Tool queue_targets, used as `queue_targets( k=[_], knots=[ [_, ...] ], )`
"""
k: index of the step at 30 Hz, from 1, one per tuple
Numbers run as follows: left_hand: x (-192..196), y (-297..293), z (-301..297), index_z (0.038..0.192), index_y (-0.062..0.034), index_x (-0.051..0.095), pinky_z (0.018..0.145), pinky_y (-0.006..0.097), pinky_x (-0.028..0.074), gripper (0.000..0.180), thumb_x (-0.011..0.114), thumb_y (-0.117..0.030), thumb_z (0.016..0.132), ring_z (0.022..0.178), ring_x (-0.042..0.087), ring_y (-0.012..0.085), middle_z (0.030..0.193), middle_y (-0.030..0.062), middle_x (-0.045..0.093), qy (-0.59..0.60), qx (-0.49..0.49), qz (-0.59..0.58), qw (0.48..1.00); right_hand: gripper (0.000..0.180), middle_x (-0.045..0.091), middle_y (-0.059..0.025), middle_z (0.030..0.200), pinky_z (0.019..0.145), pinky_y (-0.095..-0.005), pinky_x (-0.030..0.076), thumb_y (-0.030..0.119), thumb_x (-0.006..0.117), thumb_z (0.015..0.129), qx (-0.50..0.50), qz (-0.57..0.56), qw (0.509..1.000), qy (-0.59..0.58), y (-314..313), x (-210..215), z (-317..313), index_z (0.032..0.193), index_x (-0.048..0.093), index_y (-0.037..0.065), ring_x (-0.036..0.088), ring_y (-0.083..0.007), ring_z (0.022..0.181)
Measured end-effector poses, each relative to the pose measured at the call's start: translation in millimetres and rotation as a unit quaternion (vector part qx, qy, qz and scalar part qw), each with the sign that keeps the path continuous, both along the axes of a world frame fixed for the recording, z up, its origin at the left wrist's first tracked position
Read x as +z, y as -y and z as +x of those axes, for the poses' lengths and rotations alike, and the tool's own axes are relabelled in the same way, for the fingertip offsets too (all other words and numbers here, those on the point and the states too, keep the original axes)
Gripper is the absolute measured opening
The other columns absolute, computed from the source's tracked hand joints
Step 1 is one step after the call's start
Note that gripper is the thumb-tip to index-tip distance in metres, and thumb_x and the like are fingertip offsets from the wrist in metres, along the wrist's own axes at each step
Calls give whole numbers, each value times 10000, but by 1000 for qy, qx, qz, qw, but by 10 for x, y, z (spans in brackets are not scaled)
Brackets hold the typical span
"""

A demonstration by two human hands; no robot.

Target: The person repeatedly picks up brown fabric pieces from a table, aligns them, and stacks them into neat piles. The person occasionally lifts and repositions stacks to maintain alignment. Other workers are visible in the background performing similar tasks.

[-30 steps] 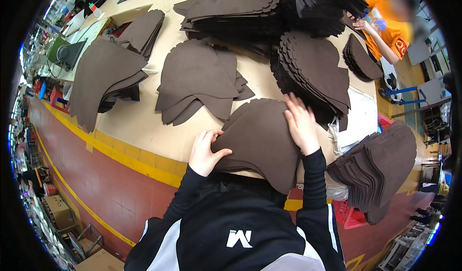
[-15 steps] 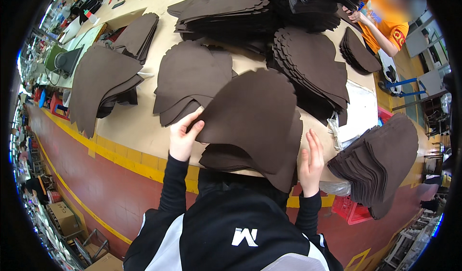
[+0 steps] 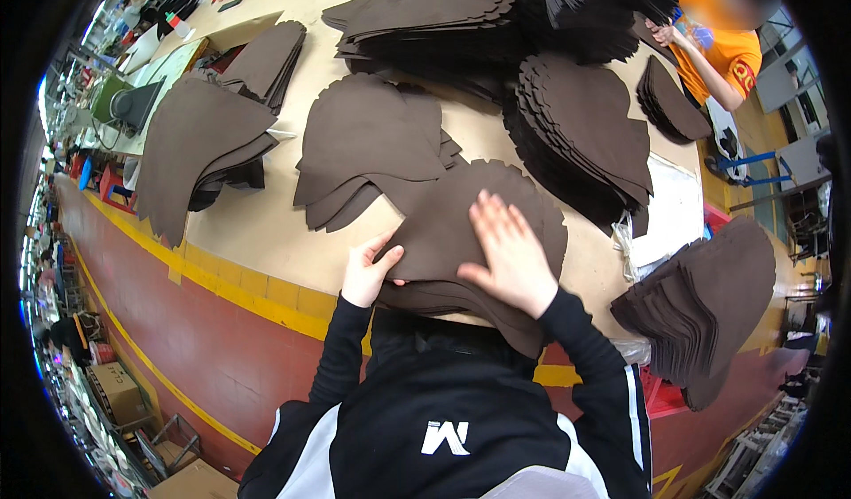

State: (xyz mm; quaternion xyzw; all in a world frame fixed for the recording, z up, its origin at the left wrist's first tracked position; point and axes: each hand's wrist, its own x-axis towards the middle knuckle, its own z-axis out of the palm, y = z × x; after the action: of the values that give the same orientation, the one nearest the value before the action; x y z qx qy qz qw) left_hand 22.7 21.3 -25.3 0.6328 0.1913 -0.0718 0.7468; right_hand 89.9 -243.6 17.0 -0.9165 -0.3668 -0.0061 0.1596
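A small stack of dark brown cut pieces lies at the near edge of the beige table, right in front of me. My left hand grips the stack's left edge, thumb on top. Flat on the top piece rests my right hand, fingers spread. Just beyond lies another fanned stack of brown pieces.
More brown stacks cover the table: one at the left, a tall one at the right, a long one at the back. A further stack sits beside me on the right. A person in an orange shirt works at the far right.
The top brown piece, lifted and tilted up half a second ago, now lies flat on the stack. My right hand moved from the stack's right edge onto its top.
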Motion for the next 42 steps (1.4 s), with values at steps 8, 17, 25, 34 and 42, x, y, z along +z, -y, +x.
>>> queue_targets(
  k=[8, 17, 25, 34, 42],
  knots=[
    [-31, -77, -11, 1379, 88, 515, 540, 273, 588, 509, 692, -111, 945, 823, 695, 171, 1254, 169, 646, -20, -26, -24, 999, 850, 347, -139, 1596, 1192, -385, 283, 627, 530, 927, 162, -26, 986, -42, 35, 99, -546, 1501, 386, 18, 350, -245, 1469],
    [-21, -56, 13, 1370, 57, 549, 563, 259, 587, 449, 664, -67, 955, 818, 678, 143, 1228, 126, 661, 24, -34, -12, 999, 687, 395, -149, 1563, 1155, -479, 331, 473, 537, 979, -46, -36, 998, 24, 311, -62, 646, 1503, 382, 56, 409, -293, 1423],
    [407, -382, 35, 1385, -6, 569, 547, 235, 560, 438, 658, -90, 964, 820, 667, 111, 1201, 96, 672, 131, 165, 97, 973, 689, 333, -151, 1601, 1206, -483, 222, 293, 587, 944, -84, 55, 995, -15, 724, 173, 146, 1543, 339, 60, 321, -338, 1474],
    [238, -796, 332, 1458, 16, 461, 605, 281, 623, 499, 608, -87, 993, 887, 694, 142, 1266, 111, 650, 113, 169, 75, 976, 684, 387, -97, 1579, 1192, -480, 255, 429, 628, 925, 45, 22, 995, -86, 509, 161, -513, 1492, 436, 98, 369, -294, 1450],
    [281, -523, 146, 1346, -38, 583, 940, 344, 490, 433, 672, -128, 933, 1078, 621, 212, 1205, 132, 639, 203, 149, 475, 843, 540, 431, -24, 1563, 1196, -477, 235, 352, 573, 972, -30, -29, 999, -20, 515, -13, -168, 1483, 480, 202, 392, -239, 1441]
  ],
)
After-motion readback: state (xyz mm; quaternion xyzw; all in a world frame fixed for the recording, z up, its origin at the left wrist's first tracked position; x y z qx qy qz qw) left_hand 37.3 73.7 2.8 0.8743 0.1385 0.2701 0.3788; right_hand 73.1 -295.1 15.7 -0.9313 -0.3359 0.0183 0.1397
